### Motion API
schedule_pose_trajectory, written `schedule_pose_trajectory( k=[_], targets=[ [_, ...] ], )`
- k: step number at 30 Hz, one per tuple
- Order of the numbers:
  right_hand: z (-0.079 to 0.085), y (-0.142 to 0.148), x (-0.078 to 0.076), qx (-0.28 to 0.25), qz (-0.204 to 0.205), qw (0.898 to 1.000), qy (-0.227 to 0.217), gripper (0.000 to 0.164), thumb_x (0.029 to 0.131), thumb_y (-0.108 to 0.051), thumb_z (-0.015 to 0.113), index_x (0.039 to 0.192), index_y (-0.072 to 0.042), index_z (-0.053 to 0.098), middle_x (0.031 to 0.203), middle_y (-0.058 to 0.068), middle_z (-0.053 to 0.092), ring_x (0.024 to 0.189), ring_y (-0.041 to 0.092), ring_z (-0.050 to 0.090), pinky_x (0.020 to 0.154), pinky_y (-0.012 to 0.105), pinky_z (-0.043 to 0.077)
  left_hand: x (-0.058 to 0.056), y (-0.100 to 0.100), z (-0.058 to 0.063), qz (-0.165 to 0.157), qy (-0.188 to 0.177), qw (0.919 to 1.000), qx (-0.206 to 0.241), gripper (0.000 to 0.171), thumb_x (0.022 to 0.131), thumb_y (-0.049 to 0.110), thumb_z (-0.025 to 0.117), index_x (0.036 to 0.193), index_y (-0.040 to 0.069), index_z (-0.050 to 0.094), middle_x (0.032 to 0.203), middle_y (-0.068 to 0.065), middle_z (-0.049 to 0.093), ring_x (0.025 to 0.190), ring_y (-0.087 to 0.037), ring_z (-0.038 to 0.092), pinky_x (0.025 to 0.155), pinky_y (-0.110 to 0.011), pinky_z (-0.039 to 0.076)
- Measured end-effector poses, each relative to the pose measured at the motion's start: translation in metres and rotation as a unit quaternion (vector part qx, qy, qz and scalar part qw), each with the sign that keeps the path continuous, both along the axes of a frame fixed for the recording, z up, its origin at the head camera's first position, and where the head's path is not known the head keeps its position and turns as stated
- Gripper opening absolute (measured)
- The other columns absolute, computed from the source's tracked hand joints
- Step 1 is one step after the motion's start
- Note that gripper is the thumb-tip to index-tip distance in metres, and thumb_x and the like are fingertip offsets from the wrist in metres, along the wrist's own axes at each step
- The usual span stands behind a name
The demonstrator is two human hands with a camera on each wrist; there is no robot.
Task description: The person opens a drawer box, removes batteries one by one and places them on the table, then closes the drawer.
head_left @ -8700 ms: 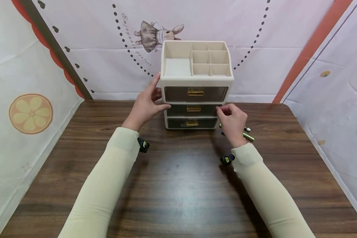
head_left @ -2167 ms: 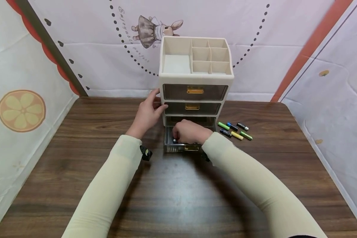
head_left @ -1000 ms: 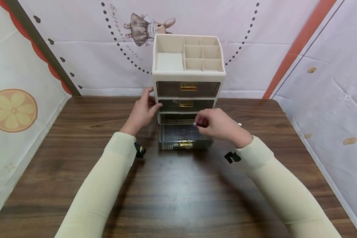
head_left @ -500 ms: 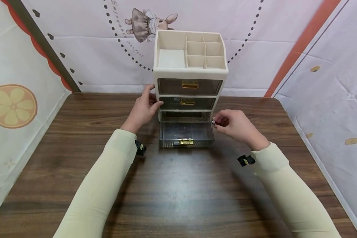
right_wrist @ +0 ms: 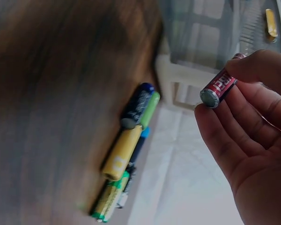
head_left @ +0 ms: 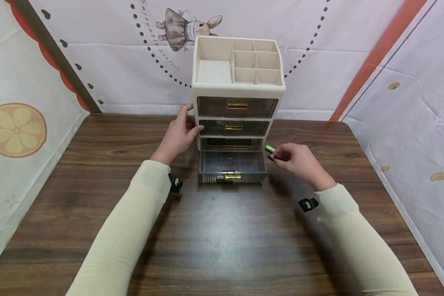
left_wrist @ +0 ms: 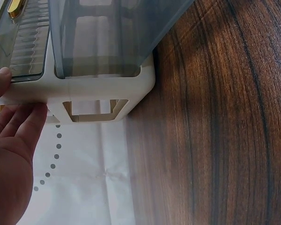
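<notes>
A cream drawer organizer (head_left: pixel 238 91) stands at the back of the table, its clear bottom drawer (head_left: pixel 214 162) pulled out. My left hand (head_left: pixel 179 133) grips the organizer's left side, thumb on the front beside the middle drawer and the other fingers along the side wall. To the right of the open drawer, my right hand (head_left: pixel 299 162) pinches a small red battery (right_wrist: pixel 220 85) between thumb and fingers. Below it, several batteries lie on the table, among them a yellow battery (right_wrist: pixel 123 152), a dark blue battery (right_wrist: pixel 137 105) and a light green battery (head_left: pixel 270 148).
The organizer's upper drawer (head_left: pixel 214 107) and middle drawer (head_left: pixel 212 128) are closed. Open compartments (head_left: pixel 257 59) form its top. Behind the wooden table (head_left: pixel 207 238) hangs a printed cloth (head_left: pixel 114 74).
The bottom drawer, closed at first, came out, and my right hand reached inside. It has since lifted the red battery out and carried it right, lowering slightly. My left hand stays on the organizer.
</notes>
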State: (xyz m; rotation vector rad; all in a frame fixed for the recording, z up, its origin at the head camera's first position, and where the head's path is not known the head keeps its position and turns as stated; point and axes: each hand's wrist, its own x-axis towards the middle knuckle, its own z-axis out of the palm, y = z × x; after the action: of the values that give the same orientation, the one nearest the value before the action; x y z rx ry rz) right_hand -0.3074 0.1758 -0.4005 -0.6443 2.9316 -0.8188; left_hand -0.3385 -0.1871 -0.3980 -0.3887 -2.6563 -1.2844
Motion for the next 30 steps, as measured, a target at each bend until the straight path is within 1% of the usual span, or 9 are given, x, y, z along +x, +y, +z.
schedule_pose_trajectory(
  k=[8, 15, 22, 27, 30],
  targets=[
    [-0.014, 0.006, -0.005, 0.015, -0.010, 1.000, -0.017, 0.012, 0.089, -0.012, 0.068, 0.100, -0.006, 0.070, 0.093, 0.010, 0.071, 0.086, 0.022, 0.066, 0.075, 0.041, 0.052, -0.001, 0.000, -0.001, -0.001, -0.004, 1.0000, 0.004, 0.061, 0.097, 0.032, 0.058, 0.148, 0.027, 0.025, 0.118, -0.010, 0.059, 0.107, -0.023, 0.061, 0.090, -0.042, 0.050],
    [-0.028, 0.009, -0.010, 0.038, -0.019, 0.999, -0.006, 0.012, 0.087, -0.010, 0.069, 0.097, -0.005, 0.072, 0.089, 0.010, 0.073, 0.083, 0.022, 0.067, 0.073, 0.040, 0.052, -0.001, 0.000, 0.000, -0.002, -0.005, 0.9999, 0.009, 0.062, 0.096, 0.029, 0.060, 0.148, 0.026, 0.025, 0.118, -0.011, 0.059, 0.109, -0.024, 0.062, 0.093, -0.041, 0.051],
    [-0.036, 0.009, -0.012, 0.056, -0.012, 0.998, -0.016, 0.014, 0.088, -0.012, 0.069, 0.099, -0.004, 0.072, 0.092, 0.012, 0.074, 0.085, 0.023, 0.069, 0.076, 0.042, 0.054, -0.001, -0.001, -0.001, -0.002, -0.004, 1.0000, 0.008, 0.062, 0.096, 0.029, 0.060, 0.147, 0.025, 0.025, 0.116, -0.010, 0.059, 0.108, -0.024, 0.062, 0.092, -0.040, 0.051],
    [-0.039, 0.008, -0.014, 0.076, -0.001, 0.997, -0.001, 0.014, 0.087, -0.011, 0.070, 0.097, -0.003, 0.073, 0.091, 0.012, 0.074, 0.086, 0.025, 0.069, 0.079, 0.044, 0.053, -0.003, -0.001, -0.001, -0.003, -0.002, 1.0000, 0.008, 0.061, 0.096, 0.029, 0.060, 0.147, 0.025, 0.026, 0.117, -0.011, 0.059, 0.108, -0.024, 0.062, 0.092, -0.040, 0.051],
    [-0.040, 0.007, -0.015, 0.089, 0.004, 0.996, 0.007, 0.014, 0.086, -0.011, 0.070, 0.097, -0.003, 0.073, 0.090, 0.012, 0.074, 0.086, 0.026, 0.069, 0.085, 0.048, 0.049, -0.003, -0.001, -0.001, -0.004, -0.004, 1.0000, 0.008, 0.062, 0.096, 0.030, 0.060, 0.147, 0.025, 0.026, 0.117, -0.010, 0.060, 0.108, -0.023, 0.062, 0.091, -0.040, 0.051]
  ],
)
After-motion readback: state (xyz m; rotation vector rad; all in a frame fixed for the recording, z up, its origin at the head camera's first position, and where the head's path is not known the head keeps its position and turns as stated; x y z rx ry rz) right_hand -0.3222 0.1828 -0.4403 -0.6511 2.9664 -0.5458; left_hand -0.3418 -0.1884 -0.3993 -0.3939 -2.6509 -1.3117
